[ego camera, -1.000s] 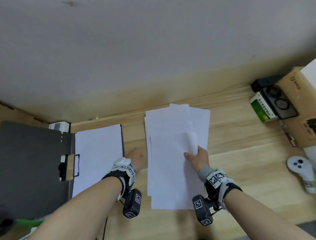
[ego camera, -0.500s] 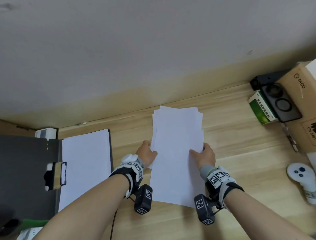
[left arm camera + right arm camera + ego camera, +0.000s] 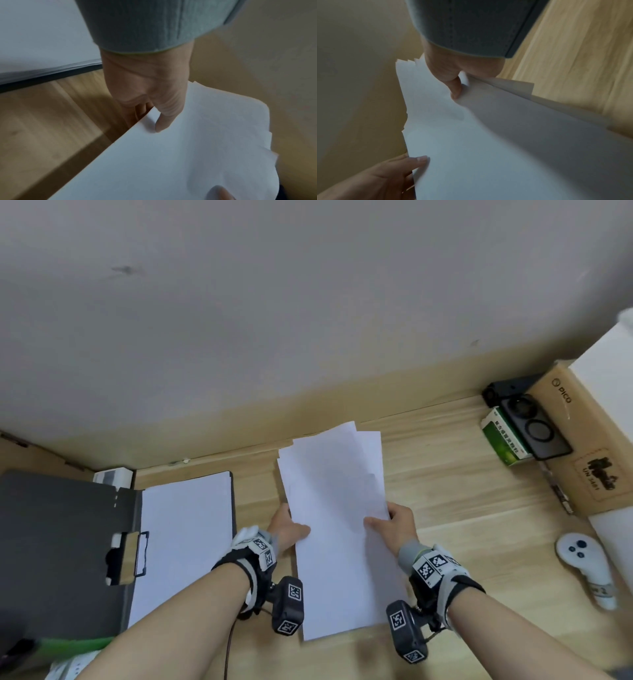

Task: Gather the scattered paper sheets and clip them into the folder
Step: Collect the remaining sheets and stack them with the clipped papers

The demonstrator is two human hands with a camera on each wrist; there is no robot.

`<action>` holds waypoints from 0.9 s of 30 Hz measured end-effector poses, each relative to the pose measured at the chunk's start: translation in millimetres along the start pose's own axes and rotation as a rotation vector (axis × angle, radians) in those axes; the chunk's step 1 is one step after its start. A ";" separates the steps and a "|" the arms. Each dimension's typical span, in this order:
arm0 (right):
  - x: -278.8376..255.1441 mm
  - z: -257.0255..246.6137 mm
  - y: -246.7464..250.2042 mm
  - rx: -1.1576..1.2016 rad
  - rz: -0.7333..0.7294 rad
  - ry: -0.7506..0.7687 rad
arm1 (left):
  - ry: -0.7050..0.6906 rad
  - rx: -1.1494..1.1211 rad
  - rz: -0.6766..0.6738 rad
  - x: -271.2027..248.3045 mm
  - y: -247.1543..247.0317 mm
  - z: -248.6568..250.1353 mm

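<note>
Since the earlier pictures, the spread-out paper sheets [image 3: 337, 529] have been pushed together into one pile and lifted at the sides. The pile is now tilted a little, and its far corners are still not lined up.

The pile is held by both hands. Its left edge is pinched by the left hand [image 3: 287, 529], with the thumb on top and the fingers tucked under. Its right edge is pinched the same way by the right hand [image 3: 394, 523]. In the right wrist view, a few sheets are seen hanging loose under the top one.

The pile is held over the wooden table [image 3: 455, 508], near the middle. The dark folder [image 3: 61, 542] is lying open to the left, well apart from the pile. A white sheet [image 3: 185, 539] is already resting in it, beside its clip [image 3: 132, 554].

A white controller [image 3: 585, 566] and a green box [image 3: 503, 441] are seen on the right.
</note>
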State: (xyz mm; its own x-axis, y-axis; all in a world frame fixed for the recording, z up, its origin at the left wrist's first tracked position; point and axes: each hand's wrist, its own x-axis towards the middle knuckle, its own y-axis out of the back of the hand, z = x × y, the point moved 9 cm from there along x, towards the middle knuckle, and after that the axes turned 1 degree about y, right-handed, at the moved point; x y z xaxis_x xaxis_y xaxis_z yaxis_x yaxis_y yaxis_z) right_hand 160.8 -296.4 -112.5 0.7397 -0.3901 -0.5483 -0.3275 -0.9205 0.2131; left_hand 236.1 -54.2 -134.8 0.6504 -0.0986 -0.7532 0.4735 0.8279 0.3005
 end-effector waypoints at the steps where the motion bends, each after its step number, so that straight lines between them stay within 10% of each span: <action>1: -7.7 -13.7 0.0 0.009 0.002 0.031 | -0.038 -0.042 0.014 -11.5 7.5 10.3; 14: -52.1 -189.6 18.3 0.185 0.100 0.318 | -0.497 -0.367 0.190 -103.5 103.8 158.0; 27: -66.0 -156.9 12.9 0.146 0.079 0.259 | -0.578 -0.287 0.100 -120.1 77.5 142.0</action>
State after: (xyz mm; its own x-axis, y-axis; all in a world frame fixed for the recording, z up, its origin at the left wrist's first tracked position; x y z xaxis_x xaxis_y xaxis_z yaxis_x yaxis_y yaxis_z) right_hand 199.9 -286.0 53.3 0.8280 -0.4699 -0.3060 -0.4568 -0.8817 0.1180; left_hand 279.0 -56.6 62.0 0.9355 -0.2285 -0.2694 0.2691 0.9551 0.1243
